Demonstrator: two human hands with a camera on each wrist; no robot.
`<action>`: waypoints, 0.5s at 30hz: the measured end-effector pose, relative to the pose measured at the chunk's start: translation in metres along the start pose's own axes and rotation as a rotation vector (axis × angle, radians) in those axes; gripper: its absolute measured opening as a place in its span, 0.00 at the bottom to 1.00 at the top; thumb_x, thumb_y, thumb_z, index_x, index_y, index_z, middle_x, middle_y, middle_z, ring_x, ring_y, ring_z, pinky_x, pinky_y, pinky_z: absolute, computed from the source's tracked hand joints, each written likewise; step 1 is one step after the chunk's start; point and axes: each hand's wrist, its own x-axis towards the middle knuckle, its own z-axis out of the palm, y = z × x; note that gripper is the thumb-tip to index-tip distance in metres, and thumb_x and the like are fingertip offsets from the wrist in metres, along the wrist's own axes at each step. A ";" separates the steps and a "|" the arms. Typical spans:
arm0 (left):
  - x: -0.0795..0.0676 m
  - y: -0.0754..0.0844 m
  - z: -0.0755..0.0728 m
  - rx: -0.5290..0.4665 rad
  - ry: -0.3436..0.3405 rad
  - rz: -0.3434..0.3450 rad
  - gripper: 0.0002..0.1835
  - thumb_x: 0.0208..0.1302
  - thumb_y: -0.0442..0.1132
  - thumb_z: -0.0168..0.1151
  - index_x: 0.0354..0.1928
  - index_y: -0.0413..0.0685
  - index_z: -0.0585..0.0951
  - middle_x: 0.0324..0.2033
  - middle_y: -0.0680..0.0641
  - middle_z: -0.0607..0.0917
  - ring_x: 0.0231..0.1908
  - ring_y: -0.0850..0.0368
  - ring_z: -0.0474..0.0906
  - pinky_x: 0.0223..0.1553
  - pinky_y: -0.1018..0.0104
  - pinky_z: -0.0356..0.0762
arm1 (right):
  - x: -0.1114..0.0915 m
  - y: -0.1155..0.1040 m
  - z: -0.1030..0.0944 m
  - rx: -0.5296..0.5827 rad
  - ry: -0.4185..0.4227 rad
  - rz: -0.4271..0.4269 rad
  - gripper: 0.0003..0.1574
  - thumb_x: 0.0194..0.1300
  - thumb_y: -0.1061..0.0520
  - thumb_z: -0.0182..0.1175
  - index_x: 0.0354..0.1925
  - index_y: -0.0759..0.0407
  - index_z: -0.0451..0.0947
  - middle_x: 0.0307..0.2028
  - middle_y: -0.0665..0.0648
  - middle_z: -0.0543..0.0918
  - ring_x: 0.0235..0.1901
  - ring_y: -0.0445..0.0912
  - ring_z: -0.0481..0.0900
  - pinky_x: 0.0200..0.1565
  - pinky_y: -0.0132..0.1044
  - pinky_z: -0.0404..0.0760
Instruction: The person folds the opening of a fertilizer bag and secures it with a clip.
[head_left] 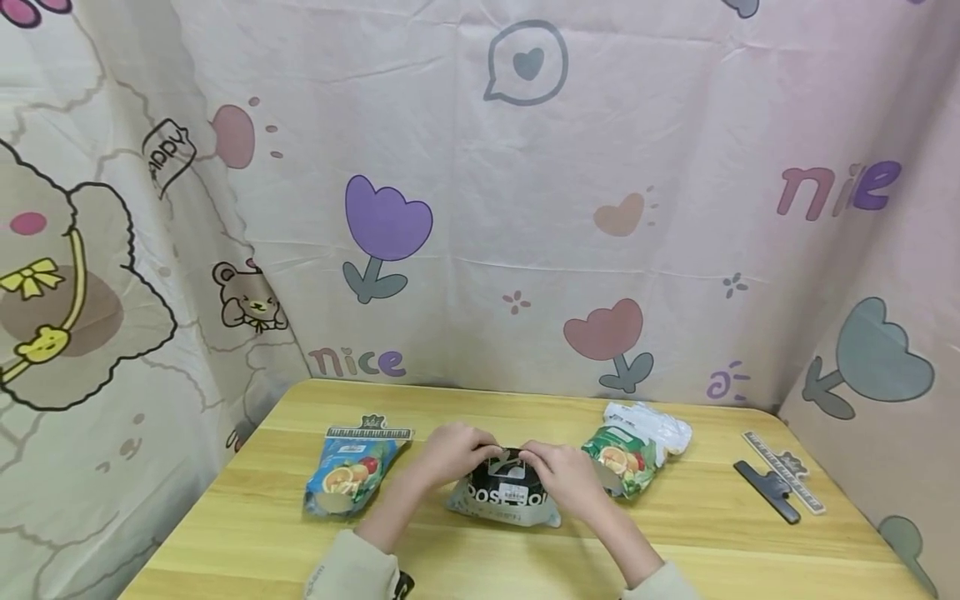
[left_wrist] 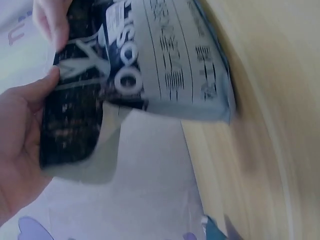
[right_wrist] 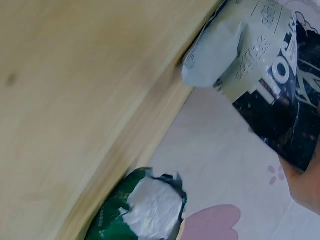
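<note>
A black and pale grey bag [head_left: 512, 504] with large white letters stands on the table in front of me, its black part uppermost. My left hand [head_left: 453, 454] pinches the top edge on the left, thumb on the near face in the left wrist view. My right hand [head_left: 564, 475] grips the same edge on the right, close beside the left fingers. The bag's black panel [left_wrist: 75, 120] and a pale strip behind it show in the left wrist view. From the right wrist, part of my right hand [right_wrist: 306, 182] is visible at the black end.
Left of my hands lies a blue bag [head_left: 348, 475] with a piano-patterned clip [head_left: 370, 432] across its top. A green and white bag [head_left: 630, 450] lies to the right. Farther right are a loose piano-patterned clip [head_left: 783, 472] and a black clip [head_left: 768, 492]. A printed curtain [head_left: 465, 250] hangs behind the table.
</note>
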 end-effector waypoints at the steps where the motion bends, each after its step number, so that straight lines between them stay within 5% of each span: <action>1: 0.000 -0.001 -0.001 -0.010 -0.003 -0.005 0.09 0.63 0.43 0.58 0.36 0.49 0.86 0.30 0.55 0.84 0.30 0.63 0.79 0.33 0.68 0.75 | 0.000 0.002 0.000 0.007 0.006 0.003 0.06 0.64 0.51 0.57 0.32 0.47 0.81 0.24 0.45 0.82 0.20 0.38 0.76 0.21 0.35 0.71; 7: -0.002 -0.004 -0.003 -0.002 0.005 0.009 0.11 0.65 0.43 0.56 0.39 0.48 0.85 0.32 0.53 0.85 0.33 0.60 0.80 0.36 0.66 0.76 | 0.000 0.006 0.000 0.028 0.031 -0.021 0.05 0.63 0.53 0.58 0.33 0.49 0.81 0.22 0.48 0.82 0.17 0.38 0.73 0.18 0.33 0.70; 15: -0.009 -0.012 -0.005 -0.106 -0.040 -0.050 0.11 0.66 0.40 0.54 0.41 0.44 0.83 0.34 0.50 0.84 0.36 0.55 0.80 0.40 0.61 0.76 | -0.005 0.015 -0.007 0.147 -0.050 0.028 0.10 0.64 0.55 0.56 0.39 0.55 0.82 0.35 0.53 0.84 0.36 0.48 0.82 0.39 0.42 0.79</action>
